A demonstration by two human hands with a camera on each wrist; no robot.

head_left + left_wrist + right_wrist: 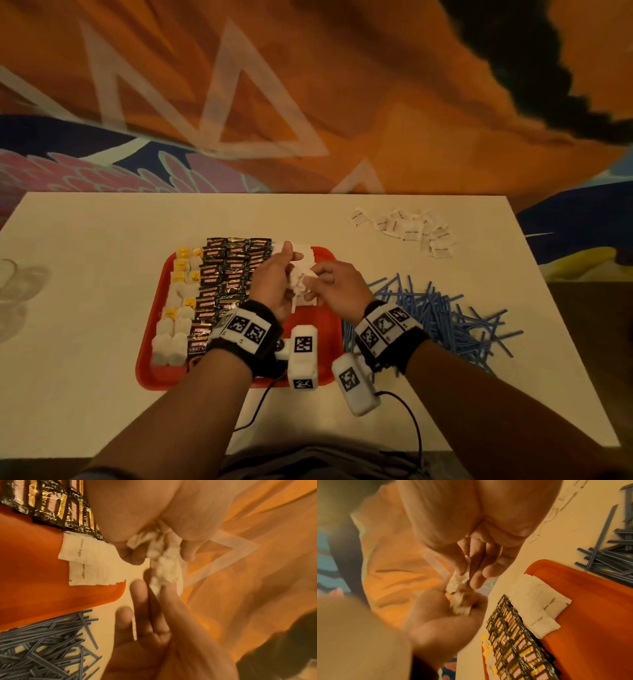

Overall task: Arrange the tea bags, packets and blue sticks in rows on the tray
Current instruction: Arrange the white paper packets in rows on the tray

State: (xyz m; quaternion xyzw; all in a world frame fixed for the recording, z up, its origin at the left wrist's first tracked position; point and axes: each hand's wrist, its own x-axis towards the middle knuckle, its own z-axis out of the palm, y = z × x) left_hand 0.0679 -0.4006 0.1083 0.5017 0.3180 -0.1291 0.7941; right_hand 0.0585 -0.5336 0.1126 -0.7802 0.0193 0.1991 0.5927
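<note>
On the red tray (323,342) lie a column of tea bags (178,308), columns of black packets (229,270) and a row of white sugar packets (311,253). Both hands hover over that row. My left hand (274,279) cups a crumpled bunch of white packets (301,279), seen close up as the bunch (164,563). My right hand (323,279) pinches a packet at the edge of the bunch (457,586). The white row (89,561) borders the black packets (51,504). Blue sticks (435,318) lie in a loose heap right of the tray.
A pile of loose white packets (407,228) sits at the table's back right. A clear glass (10,284) stands at the far left edge. The tray's right half (590,615) is bare red. Wrist-camera cables trail over the table's front edge.
</note>
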